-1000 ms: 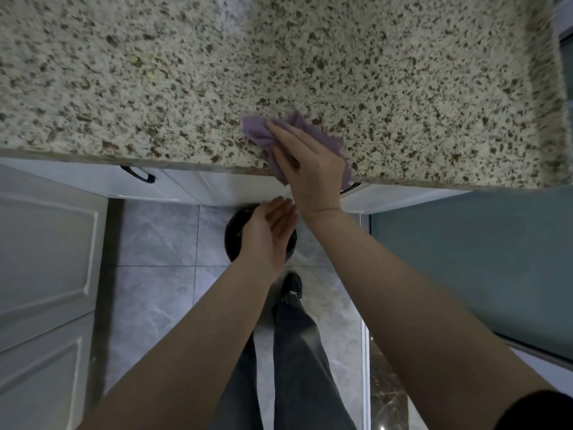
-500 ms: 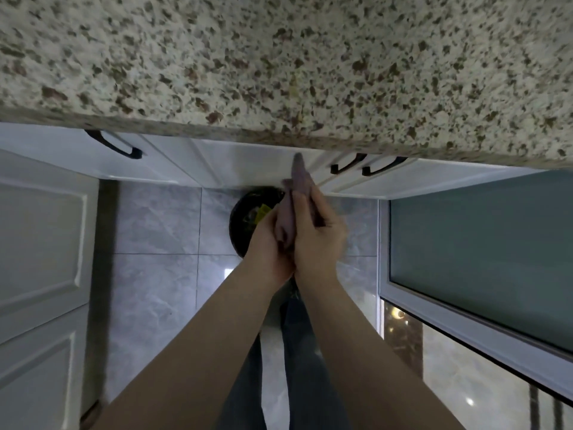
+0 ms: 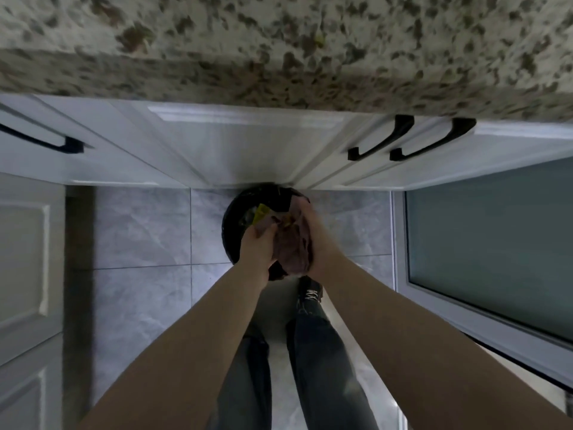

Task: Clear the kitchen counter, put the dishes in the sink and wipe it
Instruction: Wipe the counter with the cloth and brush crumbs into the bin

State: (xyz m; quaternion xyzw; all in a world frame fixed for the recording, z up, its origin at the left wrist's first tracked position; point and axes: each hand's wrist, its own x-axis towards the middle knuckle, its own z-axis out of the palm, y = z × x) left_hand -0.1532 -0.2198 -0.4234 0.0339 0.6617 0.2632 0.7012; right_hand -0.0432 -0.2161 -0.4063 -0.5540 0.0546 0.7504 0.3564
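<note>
A purple cloth [image 3: 294,246] is bunched between my two hands, low down over a black waste bin [image 3: 235,218] on the floor. My left hand [image 3: 257,249] grips the cloth's left side. Cupped around its right side is my right hand [image 3: 319,240]. The bin holds scraps, one of them yellow [image 3: 259,212]. The speckled granite counter [image 3: 279,41] fills the top of the view, its front edge above the bin; no dishes or sink show.
White cabinet fronts with black handles [image 3: 381,138] run under the counter. A white panelled door [image 3: 28,274] stands at the left, a frosted glass door [image 3: 490,243] at the right. Grey floor tiles [image 3: 139,243] surround the bin. My legs and a shoe [image 3: 310,293] are below.
The right hand swept the cloth off the counter edge into the left hand. Both hands then dropped with the cloth down over the bin, and the view lowered toward the floor.
</note>
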